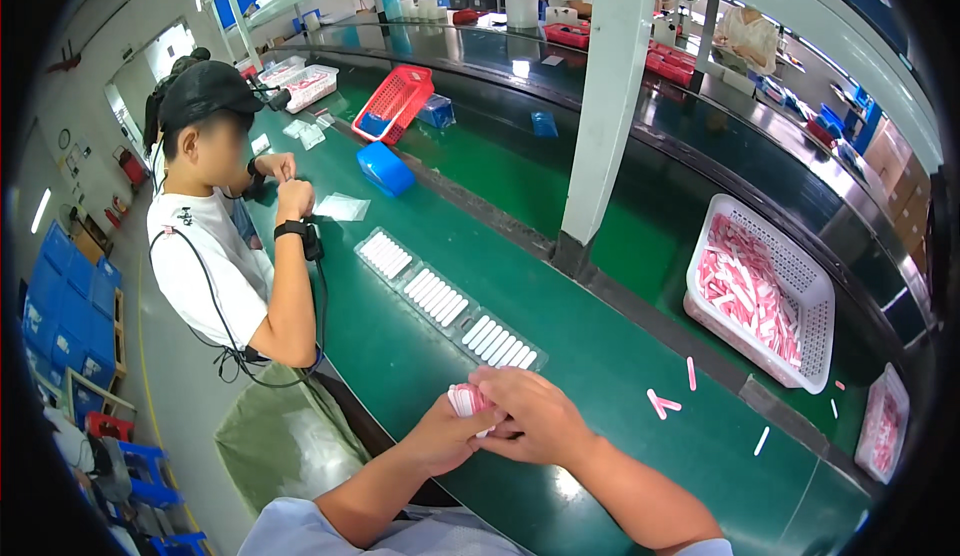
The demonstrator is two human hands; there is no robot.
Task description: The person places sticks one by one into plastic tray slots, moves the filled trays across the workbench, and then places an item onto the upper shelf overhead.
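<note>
A bundle of short, flat pink-and-white strips with rounded ends (466,399) is held upright between my two hands, above the near edge of the green table. My left hand (440,438) wraps round it from the left. From the right, my right hand (540,414) curls over it, fingers closed against the strips and the left fingertips. Just beyond my hands lies a clear plastic tray (455,328) in three sections, each with a row of white strips. Several loose pink and white strips (660,403) are scattered to the right.
A white perforated basket (815,306) full of pink and white strips stands at the right, with a smaller basket (885,426) nearer. A white post (605,126) rises beyond the tray. To the left, a co-worker in a black cap (215,256) sits near a blue bin (386,169) and red basket (405,101).
</note>
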